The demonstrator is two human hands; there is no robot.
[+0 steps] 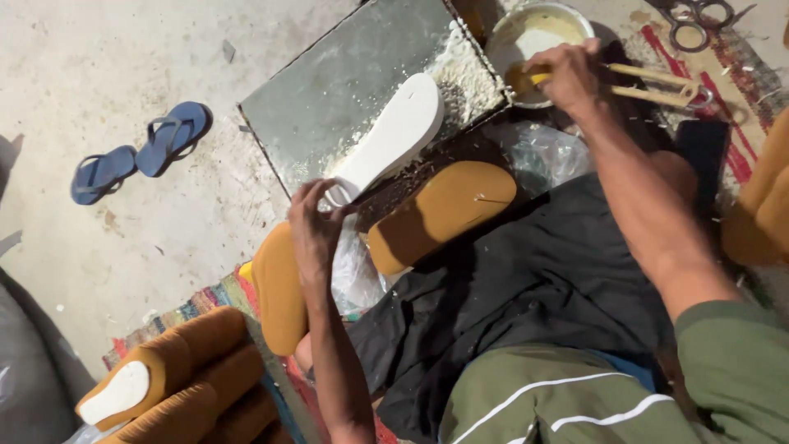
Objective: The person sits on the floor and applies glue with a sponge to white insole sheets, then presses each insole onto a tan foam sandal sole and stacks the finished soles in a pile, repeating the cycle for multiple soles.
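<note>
**Clearance around the work slab**

We find bare concrete floor [123, 74] open at far left, broken only by blue sandals [140, 152]. Right of the metal slab [345, 90], the glue bowl [534, 41], scissors [699, 16] and tan soles [444, 210] crowd every passage.

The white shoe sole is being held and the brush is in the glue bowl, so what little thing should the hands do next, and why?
Probably lift the brush out of the bowl and carry it over to the white sole. The right hand has the brush tip dipped in the yellowish paste, and the left hand grips the sole's near end on the metal sheet; its top looks bare.
</note>
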